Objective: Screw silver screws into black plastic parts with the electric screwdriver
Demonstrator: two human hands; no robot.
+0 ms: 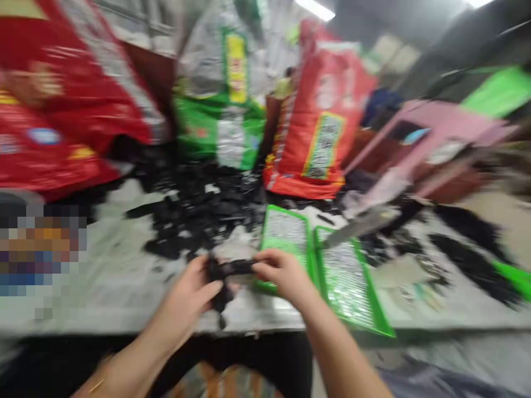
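Blur softens the whole view. My left hand (198, 284) is closed on a bundle of thin black pieces (218, 284), whose exact kind I cannot make out. From this bundle a short black strip (240, 267) reaches across to my right hand (280, 273), which pinches its end between thumb and fingers. Both hands are above the front part of the white table (124, 298). Just right of the right hand lie two green trays (313, 260) with silvery, shiny contents. Behind the hands spreads a heap of loose black pieces (199, 210).
Red bags (62, 110) stand at the left, a green and white bag (224, 110) behind the heap, and a red bag (323, 116) right of it. A long flat grey tool (360, 224) rests across the right tray. More black material (473, 265) lies far right.
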